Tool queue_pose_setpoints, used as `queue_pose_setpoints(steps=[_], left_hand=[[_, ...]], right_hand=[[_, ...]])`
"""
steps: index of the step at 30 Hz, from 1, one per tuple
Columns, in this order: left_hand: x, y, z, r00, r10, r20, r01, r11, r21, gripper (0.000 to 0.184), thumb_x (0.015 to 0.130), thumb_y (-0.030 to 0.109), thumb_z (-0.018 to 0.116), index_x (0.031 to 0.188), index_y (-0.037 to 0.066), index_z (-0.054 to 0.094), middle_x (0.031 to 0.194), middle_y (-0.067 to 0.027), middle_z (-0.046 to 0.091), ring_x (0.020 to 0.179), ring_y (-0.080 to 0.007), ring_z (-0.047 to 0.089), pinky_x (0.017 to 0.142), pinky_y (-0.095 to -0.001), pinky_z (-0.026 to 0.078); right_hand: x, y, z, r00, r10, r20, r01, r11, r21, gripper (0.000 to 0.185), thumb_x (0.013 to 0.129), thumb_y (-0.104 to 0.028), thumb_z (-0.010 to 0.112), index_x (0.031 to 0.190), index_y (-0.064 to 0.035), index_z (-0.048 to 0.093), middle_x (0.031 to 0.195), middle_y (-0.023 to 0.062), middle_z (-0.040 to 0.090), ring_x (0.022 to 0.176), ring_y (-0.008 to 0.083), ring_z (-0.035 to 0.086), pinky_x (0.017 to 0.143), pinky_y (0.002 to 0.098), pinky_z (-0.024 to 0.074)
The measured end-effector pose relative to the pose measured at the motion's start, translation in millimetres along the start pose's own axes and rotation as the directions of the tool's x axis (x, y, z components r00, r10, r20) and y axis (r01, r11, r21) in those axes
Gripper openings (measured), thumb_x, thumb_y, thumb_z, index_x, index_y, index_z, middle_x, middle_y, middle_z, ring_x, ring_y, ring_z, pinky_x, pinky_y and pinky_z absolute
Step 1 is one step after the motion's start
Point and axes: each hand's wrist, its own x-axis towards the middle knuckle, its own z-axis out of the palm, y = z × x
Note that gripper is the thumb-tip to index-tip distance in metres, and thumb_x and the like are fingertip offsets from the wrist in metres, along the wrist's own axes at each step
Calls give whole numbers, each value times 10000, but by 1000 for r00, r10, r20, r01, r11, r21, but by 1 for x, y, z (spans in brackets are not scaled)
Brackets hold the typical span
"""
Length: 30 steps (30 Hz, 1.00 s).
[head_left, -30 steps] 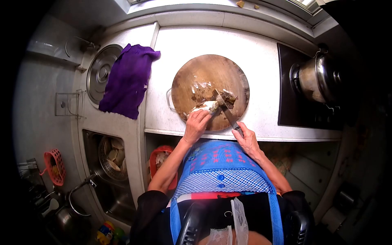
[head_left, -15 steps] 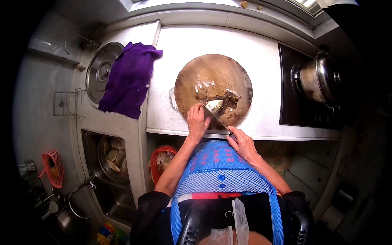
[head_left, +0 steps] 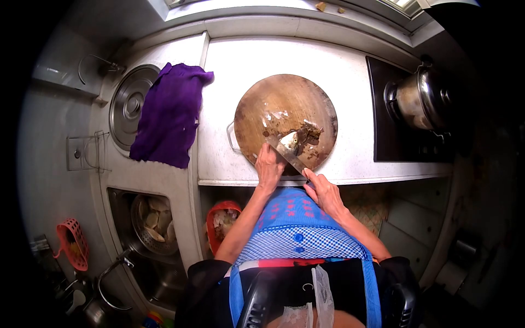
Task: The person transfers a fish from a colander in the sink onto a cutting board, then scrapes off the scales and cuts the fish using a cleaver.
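Observation:
A fish [head_left: 289, 141], its pale head showing, lies on the round wooden chopping board [head_left: 262, 101]. My right hand [head_left: 322, 190] is wrapped round the handle of a kitchen knife [head_left: 295, 160]. The wide blade slants across the board on the near side of the fish head, its tip toward the left. My left hand [head_left: 268, 167] is closed at the board's near edge, just left of the blade, its fingers on the fish. The blade and hand hide most of the fish's body. Dark wet scraps [head_left: 309, 134] lie beside the head.
A purple cloth [head_left: 172, 115] partly covers a round metal lid [head_left: 131, 104] at left. Below is a sink [head_left: 158, 284] holding a colander [head_left: 145, 235] of pale pieces. A red basket [head_left: 210, 229] stands under the counter. A steel pot [head_left: 413, 101] sits on the black stove at right.
The knife has turned so more of its blade's flat side shows. Both hands keep nearly the same place on the board, and the camera view has shifted slightly.

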Motion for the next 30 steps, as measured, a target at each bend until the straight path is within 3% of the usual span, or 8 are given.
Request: queue_pose_setpoints(steps=[2, 5, 15, 22, 25, 30], left_hand=[[2, 4, -4, 999, -30, -37, 26, 995, -98, 470, 684, 73, 729, 1128, 14, 586, 1046, -159, 570, 933, -377, 608, 771, -434, 493], [2, -1, -2, 998, -18, -55, 13, 996, -88, 467, 692, 101, 728, 1130, 15, 591, 1041, -165, 577, 917, -384, 619, 755, -436, 502], [5, -12, 0, 999, 4, -44, -8, 995, -94, 358, 710, 128, 709, 1042, 17, 633, 1041, -169, 580, 895, -396, 622, 727, -450, 506], [4, -14, 0, 999, -46, -19, 44, 995, -87, 311, 708, 93, 681, 1008, 23, 643, 975, -186, 629, 880, -393, 627, 725, -464, 503], [5, -14, -4, 998, -59, 5, 59, 995, -77, 273, 716, 102, 666, 976, 21, 656, 920, -190, 642, 866, -396, 630, 724, -470, 500], [2, -19, -2, 995, -94, 31, 94, 995, -22, 230, 719, 122, 657, 927, 26, 679, 849, -190, 650, 825, -405, 634, 709, -470, 497]], right_hand=[[-2, -5, -1, 1000, -9, -7, 9, 1000, -14, 536, 829, -106, 699, 1320, -122, 484, 858, 149, 587, 713, 338, 637, 600, 428, 513], [-1, -10, -1, 999, 46, 2, -46, 998, -48, 558, 822, -86, 698, 1333, -125, 478, 865, 144, 590, 719, 329, 632, 607, 424, 512], [-1, -12, 6, 1000, 14, 7, -14, 999, 48, 600, 795, -42, 704, 1347, -117, 481, 892, 138, 596, 761, 313, 616, 645, 406, 511], [1, -19, 3, 998, 69, -1, -69, 995, -73, 614, 794, -48, 703, 1360, -130, 479, 851, 137, 573, 749, 321, 616, 632, 418, 507], [1, -12, 6, 1000, 0, -28, 0, 1000, 7, 608, 797, -57, 702, 1360, -135, 483, 842, 136, 558, 730, 325, 613, 623, 423, 504], [0, -13, 5, 1000, -7, -2, 7, 1000, -23, 609, 795, -59, 705, 1357, -147, 488, 846, 139, 556, 719, 326, 611, 618, 421, 503]])
